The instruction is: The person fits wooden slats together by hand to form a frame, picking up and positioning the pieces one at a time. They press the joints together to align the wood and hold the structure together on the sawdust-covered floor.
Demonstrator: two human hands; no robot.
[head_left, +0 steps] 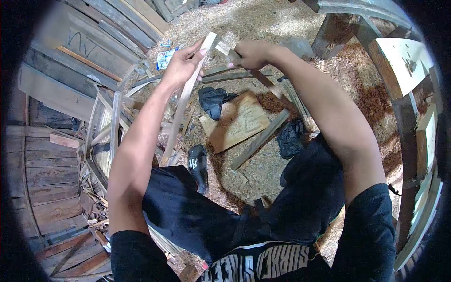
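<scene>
My left hand is closed round the upper part of a long pale wood strip, which slants down toward the floor by my leg. To its right, my right hand grips a second, darker wood strip near its upper end. The tops of the two strips are close together with a small gap between them. Below the hands, a square wooden board lies on the floor with a black plastic bag at its upper left edge.
A loose wood bar and another black bag lie near my legs. Planks lean at the left beside a blue-white packet. Wooden frames stand at the right. Shavings cover the floor.
</scene>
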